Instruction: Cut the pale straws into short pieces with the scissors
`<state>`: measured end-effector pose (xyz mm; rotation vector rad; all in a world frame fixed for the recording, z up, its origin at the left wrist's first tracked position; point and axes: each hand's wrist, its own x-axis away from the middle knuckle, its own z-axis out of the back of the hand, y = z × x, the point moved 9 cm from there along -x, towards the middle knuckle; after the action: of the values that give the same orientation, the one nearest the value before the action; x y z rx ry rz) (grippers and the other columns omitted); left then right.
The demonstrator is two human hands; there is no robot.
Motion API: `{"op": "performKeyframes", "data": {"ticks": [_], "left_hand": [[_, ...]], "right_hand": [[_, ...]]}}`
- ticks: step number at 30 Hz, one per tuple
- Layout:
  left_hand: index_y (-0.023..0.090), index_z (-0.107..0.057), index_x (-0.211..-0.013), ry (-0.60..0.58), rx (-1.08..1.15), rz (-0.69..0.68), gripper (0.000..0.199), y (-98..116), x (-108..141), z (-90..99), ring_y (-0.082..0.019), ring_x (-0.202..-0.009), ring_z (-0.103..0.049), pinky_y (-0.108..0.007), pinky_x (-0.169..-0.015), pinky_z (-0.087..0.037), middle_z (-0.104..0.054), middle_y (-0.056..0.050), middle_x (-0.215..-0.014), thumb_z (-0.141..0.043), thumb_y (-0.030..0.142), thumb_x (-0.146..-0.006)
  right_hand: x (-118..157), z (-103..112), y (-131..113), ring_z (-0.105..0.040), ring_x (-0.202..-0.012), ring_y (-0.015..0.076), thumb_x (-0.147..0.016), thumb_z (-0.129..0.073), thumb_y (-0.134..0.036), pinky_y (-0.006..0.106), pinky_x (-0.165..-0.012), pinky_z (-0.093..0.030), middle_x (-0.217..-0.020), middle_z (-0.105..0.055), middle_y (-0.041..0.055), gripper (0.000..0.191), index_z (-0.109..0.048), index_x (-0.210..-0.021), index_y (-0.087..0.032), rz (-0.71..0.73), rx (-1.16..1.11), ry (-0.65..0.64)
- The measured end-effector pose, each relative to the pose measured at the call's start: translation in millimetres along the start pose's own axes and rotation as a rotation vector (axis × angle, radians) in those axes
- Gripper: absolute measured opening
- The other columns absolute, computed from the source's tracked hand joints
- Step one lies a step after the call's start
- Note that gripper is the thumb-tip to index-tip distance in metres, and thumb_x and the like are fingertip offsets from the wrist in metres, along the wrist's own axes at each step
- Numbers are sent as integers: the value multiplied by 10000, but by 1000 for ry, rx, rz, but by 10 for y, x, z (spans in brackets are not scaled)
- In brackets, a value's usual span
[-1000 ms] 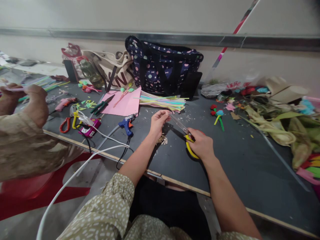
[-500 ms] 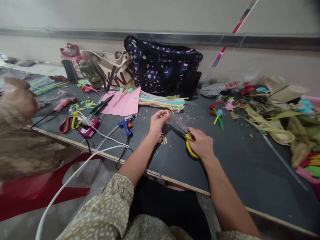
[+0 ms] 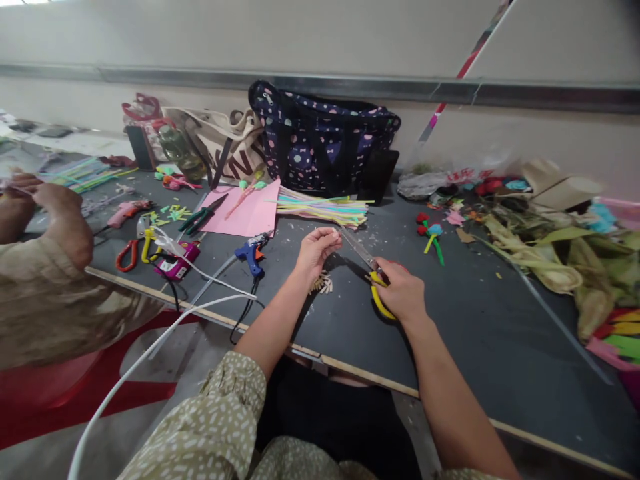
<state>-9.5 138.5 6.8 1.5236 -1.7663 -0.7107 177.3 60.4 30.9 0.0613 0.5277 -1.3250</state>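
Observation:
My right hand (image 3: 403, 288) grips a pair of scissors (image 3: 376, 283) by the yellow handles, the blades pointing up and left. The blade tips lie close to the fingertips of my left hand (image 3: 316, 251). Those fingers are pinched together on something small and pale, too small to make out. Beneath my left wrist, a little pile of short beige strips (image 3: 324, 283) lies on the dark table (image 3: 465, 327). Left of my left hand rests a blue hot glue gun (image 3: 251, 255).
Behind stand a bundle of pastel strips (image 3: 325, 205), pink paper (image 3: 255, 217) and a navy patterned bag (image 3: 320, 140). Pliers (image 3: 204, 215) lie left. Red and blue flowers (image 3: 431, 235) and dried husks (image 3: 560, 267) lie right. A co-worker's arm (image 3: 65, 220) is at far left. A white cable (image 3: 150, 347) crosses the edge.
My left hand has shifted slightly away from the scissor tips, its fingers still pinched. The co-worker's hands now show further back at far left. The camera view has tilted a little.

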Motion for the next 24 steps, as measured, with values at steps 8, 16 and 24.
{"op": "performKeyframes", "data": {"ticks": [8, 16, 24], "left_hand": [[140, -646, -787, -5, -11, -8, 297, -13, -22, 12, -100, -639, -642, -264, -738, -521, -661, 8, -690, -821, 207, -558], [134, -634, -771, 20, -55, 23, 299, -35, -13, 15, -113, -595, -645, -262, -670, -525, -661, 3, -650, -812, 177, -535], [136, -630, -742, 33, -86, 21, 312, -33, -19, 25, -115, -586, -640, -283, -693, -525, -652, 11, -644, -822, 189, -503]], "right_hand": [[-10, 9, -42, -605, -786, 143, -777, -543, -260, 232, -595, -360, -947, -693, 9, 354, -627, -1121, -253, 21, 41, 5], [-10, 17, -39, -561, -747, 124, -806, -524, -299, 243, -577, -295, -907, -672, 1, 375, -608, -1169, -262, 38, 115, -5], [-10, 21, -41, -557, -736, 124, -816, -519, -306, 248, -574, -280, -888, -671, -9, 355, -616, -1156, -275, 39, 118, -3]]}}
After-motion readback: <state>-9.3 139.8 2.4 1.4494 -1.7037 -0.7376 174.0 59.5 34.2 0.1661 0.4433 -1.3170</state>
